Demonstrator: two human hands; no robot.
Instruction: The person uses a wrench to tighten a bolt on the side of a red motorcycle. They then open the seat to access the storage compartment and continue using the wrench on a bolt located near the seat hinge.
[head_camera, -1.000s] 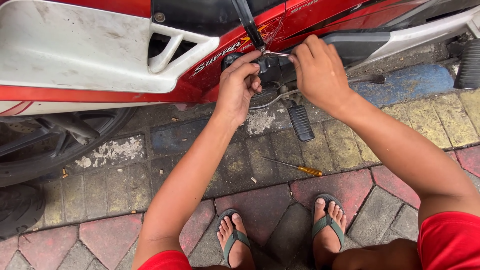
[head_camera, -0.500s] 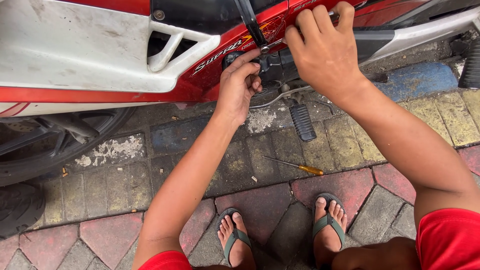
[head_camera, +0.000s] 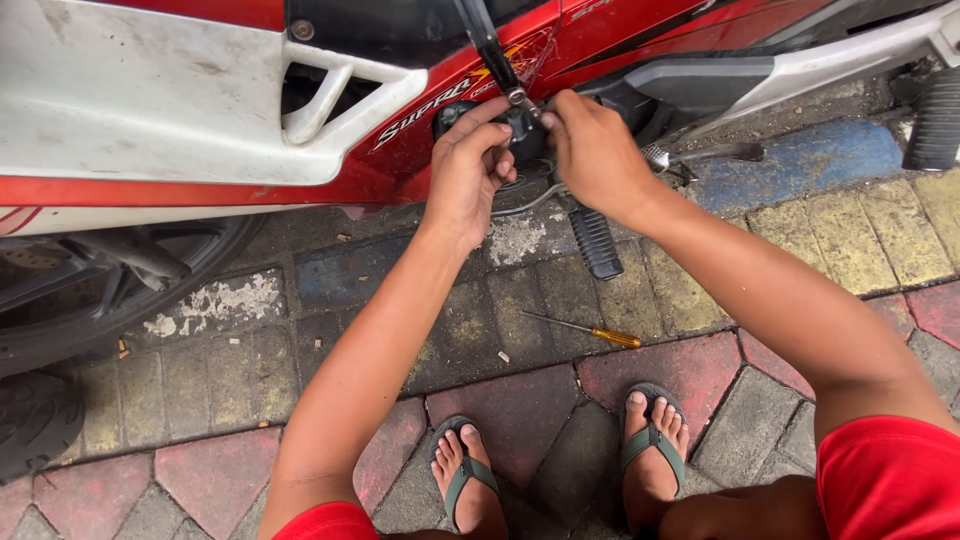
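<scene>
A red and white motorcycle (head_camera: 180, 110) stands side-on in front of me. Both my hands are at its dark engine part (head_camera: 522, 130) below the black kick lever (head_camera: 485, 40). My left hand (head_camera: 468, 170) cups the part from the left, fingers curled on it. My right hand (head_camera: 590, 150) pinches something small at the top of the same part; what it pinches is hidden by the fingers. The black rubber footpeg (head_camera: 595, 240) hangs just under my right hand.
A screwdriver (head_camera: 585, 330) with a yellow handle lies on the paving between my arms. The front tyre (head_camera: 60, 310) is at the left. My feet in green sandals (head_camera: 655, 445) rest on red and grey pavers. Another footpeg (head_camera: 935, 120) is at the far right.
My right hand rose over the red fairing, then came back down and left onto the engine part. My left hand stayed on the part.
</scene>
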